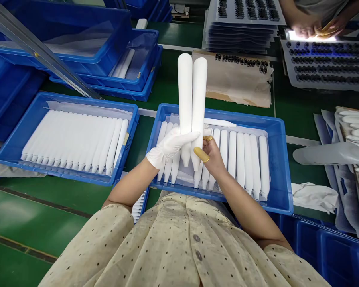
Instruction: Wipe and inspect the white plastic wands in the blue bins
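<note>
Two white tubes [185, 95] are being held upright above the nearer blue tray [279, 167], round ends up, so they're off the tray for now. The left hand [170, 145], in a white glove, is laid across them with its fingers stretched out, though whether it's really gripping can't be told. The right hand [212, 156] is closed around the lower part of one tube, with a yellow finger cot [201, 154] on the thumb. A row of tubes [239, 159] is already laid in that tray, and the left tray [77, 98] is filled with a similar row [74, 139]. How many are left can't be told. The tubes under the hands are partly hidden. A co-worker's hands [314, 28] are seen further off, by a lit panel.
</note>
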`<state>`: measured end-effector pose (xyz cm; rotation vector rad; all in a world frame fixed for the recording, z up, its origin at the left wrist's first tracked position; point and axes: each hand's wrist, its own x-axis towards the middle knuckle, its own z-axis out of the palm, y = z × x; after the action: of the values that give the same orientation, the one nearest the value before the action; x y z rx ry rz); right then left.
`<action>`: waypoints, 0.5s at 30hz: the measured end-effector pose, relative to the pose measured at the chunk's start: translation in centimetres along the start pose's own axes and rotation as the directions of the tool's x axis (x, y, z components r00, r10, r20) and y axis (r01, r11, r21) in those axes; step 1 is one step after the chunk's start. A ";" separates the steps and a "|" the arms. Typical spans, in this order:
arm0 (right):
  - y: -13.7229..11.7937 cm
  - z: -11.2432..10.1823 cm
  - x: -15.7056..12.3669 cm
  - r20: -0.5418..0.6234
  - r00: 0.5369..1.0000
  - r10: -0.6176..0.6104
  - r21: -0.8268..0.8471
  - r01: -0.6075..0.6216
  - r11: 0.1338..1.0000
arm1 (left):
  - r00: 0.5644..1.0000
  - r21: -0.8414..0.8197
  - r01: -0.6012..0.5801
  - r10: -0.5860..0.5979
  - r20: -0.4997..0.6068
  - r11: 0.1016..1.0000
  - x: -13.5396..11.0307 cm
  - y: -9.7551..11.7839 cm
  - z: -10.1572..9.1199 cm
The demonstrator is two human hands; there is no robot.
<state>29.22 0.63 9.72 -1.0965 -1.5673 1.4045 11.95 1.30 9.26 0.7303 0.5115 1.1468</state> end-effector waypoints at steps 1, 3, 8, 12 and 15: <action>-0.3 0.3 0.4 -0.059 0.998 -0.025 0.018 0.026 0.999 | 1.000 0.013 -0.010 0.010 -0.006 1.000 0.2 -0.1 0.0; -0.6 0.7 1.1 -0.136 0.990 -0.042 0.047 0.049 0.998 | 0.998 0.000 -0.061 0.061 -0.024 0.998 0.7 -0.1 0.0; 0.0 0.1 1.7 -0.088 0.996 0.022 0.218 -0.002 0.976 | 0.972 -0.288 -0.170 0.112 -0.207 0.942 1.7 0.8 -0.8; 0.3 -0.6 1.5 0.000 0.987 0.162 0.459 -0.144 0.877 | 0.983 -0.414 -0.086 0.008 -0.186 0.906 1.7 0.6 -1.2; 0.4 -0.7 1.4 0.031 0.976 0.213 0.539 -0.196 0.819 | 0.990 -0.419 -0.051 -0.008 -0.138 0.906 1.7 -0.4 -0.9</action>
<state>29.36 2.22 9.38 -0.9422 -0.9434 1.8197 12.10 3.00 8.38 0.2823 0.3497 1.2804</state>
